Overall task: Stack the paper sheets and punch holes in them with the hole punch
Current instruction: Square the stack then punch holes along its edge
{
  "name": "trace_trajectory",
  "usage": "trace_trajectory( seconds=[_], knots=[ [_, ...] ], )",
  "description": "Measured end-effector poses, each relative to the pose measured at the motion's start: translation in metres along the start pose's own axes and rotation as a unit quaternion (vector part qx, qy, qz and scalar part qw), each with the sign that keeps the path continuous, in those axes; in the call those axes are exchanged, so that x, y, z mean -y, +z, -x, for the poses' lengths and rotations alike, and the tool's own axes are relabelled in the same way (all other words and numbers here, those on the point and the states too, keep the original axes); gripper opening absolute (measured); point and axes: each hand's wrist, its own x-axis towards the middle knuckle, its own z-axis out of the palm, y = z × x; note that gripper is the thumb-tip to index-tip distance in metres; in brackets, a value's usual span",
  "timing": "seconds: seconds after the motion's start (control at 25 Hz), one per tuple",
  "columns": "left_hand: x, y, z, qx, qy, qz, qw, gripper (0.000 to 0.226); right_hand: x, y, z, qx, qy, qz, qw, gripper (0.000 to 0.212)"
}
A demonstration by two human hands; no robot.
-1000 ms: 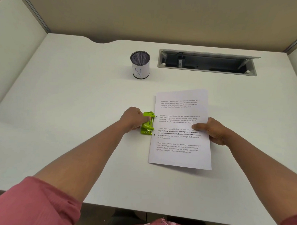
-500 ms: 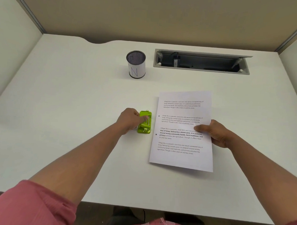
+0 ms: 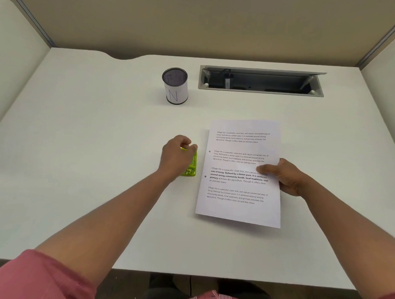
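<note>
Already punched: paper sheets (image 3: 240, 173) lie mid-desk, pinched at the right edge by right hand (image 3: 285, 177). Left hand (image 3: 175, 157) curls over hole punch (image 3: 191, 164), just beside. Risk: sheets fan apart w/ loose pinch.

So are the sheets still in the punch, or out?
Out. The paper sheets lie apart from the green hole punch, showing two holes near their left edge. Left hand holds the punch; right hand pinches the sheets.

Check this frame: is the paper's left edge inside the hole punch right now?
No: the paper sheets lie apart from the green hole punch, with bare desk between them and two punched holes along their left edge.
</note>
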Motion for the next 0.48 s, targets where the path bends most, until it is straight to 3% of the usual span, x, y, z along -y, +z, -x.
trace_trajectory(
  seconds=[0.08,0.2,0.32,0.48],
  knots=[
    [-0.011,0.008,0.007,0.072,-0.035,0.07,0.994,0.05,0.008,0.0,0.008,0.002,-0.017,0.014,1.0,0.035],
    [-0.03,0.018,0.018,0.18,-0.088,0.196,0.96,0.08,0.024,0.001,0.024,0.017,-0.063,0.031,0.997,0.039],
    [-0.047,0.027,0.019,0.217,-0.056,0.265,0.938,0.058,0.039,0.002,0.041,0.018,-0.12,0.066,0.99,0.038],
    [-0.069,0.034,0.023,0.204,0.013,0.26,0.944,0.027,0.049,-0.002,0.062,-0.043,-0.183,0.125,0.974,0.026]
  ],
)
